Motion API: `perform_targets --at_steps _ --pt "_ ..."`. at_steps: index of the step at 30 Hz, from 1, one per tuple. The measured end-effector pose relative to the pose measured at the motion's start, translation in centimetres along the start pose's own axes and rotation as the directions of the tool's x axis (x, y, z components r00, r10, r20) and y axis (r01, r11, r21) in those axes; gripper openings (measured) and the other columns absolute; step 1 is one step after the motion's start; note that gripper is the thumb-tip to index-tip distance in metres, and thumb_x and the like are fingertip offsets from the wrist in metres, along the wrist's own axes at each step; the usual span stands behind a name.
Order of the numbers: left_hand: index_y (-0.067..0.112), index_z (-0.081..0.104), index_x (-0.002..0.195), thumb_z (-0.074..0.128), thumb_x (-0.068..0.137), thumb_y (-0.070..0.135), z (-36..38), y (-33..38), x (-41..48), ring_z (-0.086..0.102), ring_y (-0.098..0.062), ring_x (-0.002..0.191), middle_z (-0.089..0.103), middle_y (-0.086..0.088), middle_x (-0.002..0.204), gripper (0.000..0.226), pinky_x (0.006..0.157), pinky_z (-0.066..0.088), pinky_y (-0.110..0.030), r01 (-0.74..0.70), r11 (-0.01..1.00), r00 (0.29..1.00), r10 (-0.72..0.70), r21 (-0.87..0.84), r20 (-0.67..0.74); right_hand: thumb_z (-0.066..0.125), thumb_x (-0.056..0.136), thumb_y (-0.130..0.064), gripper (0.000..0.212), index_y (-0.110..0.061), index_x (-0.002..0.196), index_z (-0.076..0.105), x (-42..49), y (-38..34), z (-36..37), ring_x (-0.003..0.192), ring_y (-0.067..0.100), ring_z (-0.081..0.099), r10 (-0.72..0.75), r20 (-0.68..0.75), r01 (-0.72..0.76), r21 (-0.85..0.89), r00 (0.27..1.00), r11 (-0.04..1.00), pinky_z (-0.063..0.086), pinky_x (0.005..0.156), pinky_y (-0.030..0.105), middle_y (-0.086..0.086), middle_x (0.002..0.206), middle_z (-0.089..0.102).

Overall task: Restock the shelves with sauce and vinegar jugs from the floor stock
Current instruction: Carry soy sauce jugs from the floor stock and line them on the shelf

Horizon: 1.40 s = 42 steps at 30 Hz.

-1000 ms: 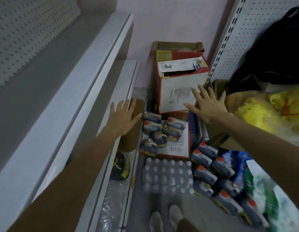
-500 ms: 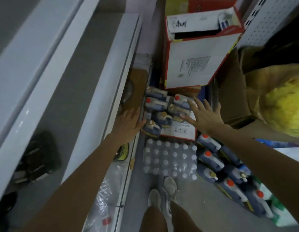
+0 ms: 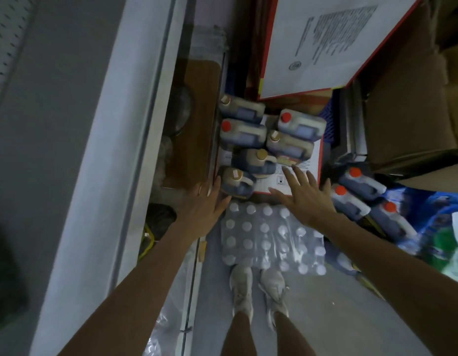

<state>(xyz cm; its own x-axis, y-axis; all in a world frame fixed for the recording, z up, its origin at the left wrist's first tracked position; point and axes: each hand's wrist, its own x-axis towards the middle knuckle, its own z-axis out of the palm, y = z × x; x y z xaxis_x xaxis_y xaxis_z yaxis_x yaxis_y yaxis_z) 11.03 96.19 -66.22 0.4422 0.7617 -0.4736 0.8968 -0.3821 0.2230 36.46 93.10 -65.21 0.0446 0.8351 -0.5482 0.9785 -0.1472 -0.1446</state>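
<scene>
Left hand (image 3: 206, 205), fingers straight, lies just beside the nearest tan-capped jug (image 3: 235, 182); right hand (image 3: 306, 199) spread nearby.

Grey floor (image 3: 325, 317) carries a wrapped bottle pack (image 3: 269, 240), red-capped jugs (image 3: 361, 186) and a red-edged carton (image 3: 312, 155)

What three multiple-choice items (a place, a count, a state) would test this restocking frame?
1. Where does the shrink-wrapped bottle pack lie?
A) on a shelf
B) on the floor between the shoes and the flat carton
C) inside a tall box
2. How many of the six jugs at that carton have red caps?
A) two
B) five
C) none
3. How are the left hand and right hand?
A) left grips a jug
B) right holds a bottle
C) both open, holding nothing
Key: 1B, it lies just ahead of the shoes; 2A, the other four caps are tan; 3C, fingers spread, nothing held.
</scene>
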Motion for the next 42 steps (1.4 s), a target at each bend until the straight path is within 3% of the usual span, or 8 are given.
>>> perform_targets --at_steps 5,11,16,21,26,30,37,42 --pt "0.012 0.017 0.152 -0.020 0.065 0.083 3.1 -0.8 1.9 0.023 -0.028 0.143 0.023 -0.012 0.156 0.118 0.115 0.019 -0.042 0.123 0.977 0.992 -0.121 -0.174 0.023 0.019 0.089 -0.070 0.077 -0.030 0.152 0.002 1.3 -0.2 4.7 0.147 0.028 0.006 0.075 0.044 -0.078 0.071 0.996 0.994 0.008 0.113 0.062 -0.002 0.161 -0.001" --pt "0.012 0.011 0.152 0.028 0.096 0.057 6.0 -1.7 5.9 0.024 -0.028 0.141 0.021 -0.010 0.157 0.074 0.109 0.028 -0.040 0.113 0.970 0.993 -0.119 -0.215 -0.018 0.024 0.089 -0.069 0.076 -0.029 0.152 0.009 3.6 -0.7 8.5 0.147 0.025 0.009 0.110 0.082 -0.127 0.255 0.991 0.959 0.008 0.114 0.061 -0.001 0.161 0.004" --pt "0.012 0.010 0.152 0.043 0.091 0.054 8.1 -3.3 9.8 0.027 -0.029 0.140 0.022 -0.010 0.157 0.081 0.109 0.028 -0.037 0.034 0.975 0.997 -0.050 -0.220 -0.067 0.021 0.082 -0.072 0.082 -0.026 0.149 0.021 6.6 -1.4 11.1 0.142 0.028 0.026 0.074 0.066 -0.095 0.440 0.995 0.893 0.025 0.111 0.058 0.004 0.157 0.020" --pt "0.014 0.009 0.152 0.072 0.079 0.039 9.9 -5.6 13.3 0.028 -0.032 0.138 0.030 -0.014 0.152 0.100 0.109 0.029 -0.044 0.012 0.950 1.000 -0.019 -0.311 -0.019 0.035 0.092 -0.060 0.061 -0.025 0.142 0.036 9.7 -2.9 13.1 0.123 0.029 0.049 0.009 -0.036 0.013 0.549 0.999 0.835 0.043 0.098 0.053 0.006 0.143 0.042" --pt "0.021 0.027 0.146 0.080 0.060 0.056 12.5 -7.8 17.0 0.043 -0.028 0.128 0.045 -0.011 0.140 0.107 0.100 0.043 -0.053 0.003 0.911 1.000 -0.003 -0.412 0.001 0.050 0.095 -0.042 0.046 -0.018 0.134 0.045 12.8 -3.7 14.8 0.113 0.025 0.053 -0.032 -0.080 0.080 0.722 0.996 0.688 0.047 0.094 0.039 0.011 0.132 0.049" --pt "0.017 0.030 0.143 0.091 0.055 0.031 13.9 -8.6 19.0 0.043 -0.028 0.128 0.045 -0.011 0.140 0.108 0.104 0.040 -0.046 -0.009 0.894 1.000 0.015 -0.448 0.011 0.060 0.092 -0.026 0.024 -0.008 0.106 0.055 15.6 -3.7 16.0 0.101 0.022 0.051 0.002 -0.089 0.072 0.820 0.996 0.567 0.042 0.081 0.016 0.011 0.115 0.051" --pt "0.012 0.035 0.135 0.095 0.044 0.023 14.6 -9.6 20.3 0.046 -0.023 0.124 0.047 -0.009 0.136 0.110 0.102 0.042 -0.038 -0.057 0.882 0.998 0.063 -0.469 -0.003 0.066 0.087 -0.024 0.026 -0.001 0.086 0.055 17.1 -3.3 17.2 0.091 0.028 0.052 0.025 -0.101 0.076 0.872 0.995 0.483 0.045 0.077 0.031 0.016 0.103 0.054" --pt "0.011 0.038 0.127 0.095 0.047 0.026 14.1 -8.8 19.1 0.051 -0.018 0.113 0.052 -0.004 0.126 0.099 0.088 0.041 -0.027 -0.031 0.888 0.998 0.055 -0.459 0.038 0.062 0.091 -0.019 0.019 -0.002 0.095 0.055 17.0 -2.9 16.0 0.092 0.026 0.053 -0.060 -0.101 0.117 0.809 0.993 0.576 0.045 0.074 0.021 0.012 0.102 0.054"
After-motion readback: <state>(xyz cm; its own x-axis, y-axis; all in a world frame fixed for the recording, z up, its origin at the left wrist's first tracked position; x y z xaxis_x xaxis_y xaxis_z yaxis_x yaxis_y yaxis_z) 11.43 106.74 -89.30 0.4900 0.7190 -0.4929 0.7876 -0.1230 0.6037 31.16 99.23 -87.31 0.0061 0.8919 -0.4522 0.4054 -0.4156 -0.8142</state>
